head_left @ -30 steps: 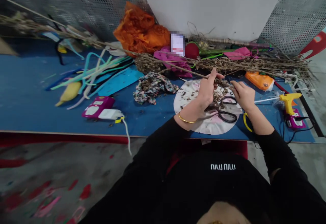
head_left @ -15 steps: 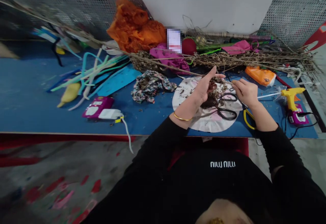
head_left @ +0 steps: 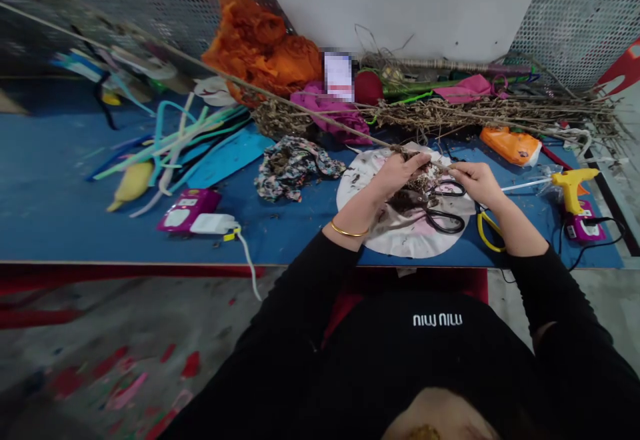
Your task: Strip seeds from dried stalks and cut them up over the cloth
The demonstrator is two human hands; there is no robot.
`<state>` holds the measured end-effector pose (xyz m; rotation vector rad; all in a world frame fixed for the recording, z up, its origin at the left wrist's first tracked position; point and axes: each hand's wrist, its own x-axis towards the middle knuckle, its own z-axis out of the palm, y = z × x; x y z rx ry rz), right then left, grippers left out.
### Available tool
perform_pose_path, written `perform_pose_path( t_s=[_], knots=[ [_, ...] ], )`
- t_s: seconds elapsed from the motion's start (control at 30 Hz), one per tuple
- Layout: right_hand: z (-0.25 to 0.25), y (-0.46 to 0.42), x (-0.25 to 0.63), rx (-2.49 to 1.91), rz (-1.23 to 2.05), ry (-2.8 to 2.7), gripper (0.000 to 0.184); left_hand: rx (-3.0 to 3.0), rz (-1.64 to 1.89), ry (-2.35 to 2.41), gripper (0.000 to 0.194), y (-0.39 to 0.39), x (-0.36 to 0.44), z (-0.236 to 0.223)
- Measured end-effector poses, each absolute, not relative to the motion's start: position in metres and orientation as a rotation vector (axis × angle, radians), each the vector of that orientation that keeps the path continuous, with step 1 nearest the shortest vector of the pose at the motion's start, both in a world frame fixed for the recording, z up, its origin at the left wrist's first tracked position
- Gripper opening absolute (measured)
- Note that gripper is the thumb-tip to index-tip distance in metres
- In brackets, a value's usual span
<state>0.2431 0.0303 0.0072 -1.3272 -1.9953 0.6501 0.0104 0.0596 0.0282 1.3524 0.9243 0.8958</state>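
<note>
A long dried plant stalk (head_left: 320, 117) slants from the upper left down to my hands. My left hand (head_left: 396, 177) has its fingers closed round the stalk over a heap of dry brown plant bits. Farther right, my right hand (head_left: 474, 180) pinches the stalk's near end between thumb and fingers. Below them lies a round white cloth (head_left: 410, 247) strewn with dry crumbs. Black-handled scissors (head_left: 446, 223) rest on this cloth between my hands, their blades partly covered. Yellow-handled pliers or cutters (head_left: 487, 237) lie beside my right wrist, only partly visible.
A yellow glue gun (head_left: 573, 183) stands at the right, with a corded purple box (head_left: 584, 227). Behind lie a dried stalk bundle (head_left: 480, 115), an orange packet (head_left: 510, 147) and orange crumpled material (head_left: 260, 53). Leftward are floral cloth (head_left: 285, 173) and another purple box (head_left: 187, 210).
My left hand has gone from stretched-out fingers to closed round the stalk, and lowered slightly. The stalk's far part has swung upward at the left. My right hand keeps its pinch.
</note>
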Motion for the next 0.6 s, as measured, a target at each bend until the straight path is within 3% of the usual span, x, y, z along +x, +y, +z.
perform_pose_path(
  t_s=[0.4,0.6],
  knots=[
    [0.021,0.021,0.241,-1.172,1.637,-1.526,0.05,1.753,0.704,0.748,0.043,0.067,-0.01,0.034],
    [0.022,0.019,0.235,-1.063,1.91,-1.304,0.053,1.688,1.022,0.799,0.058,0.057,0.006,0.027]
  ],
)
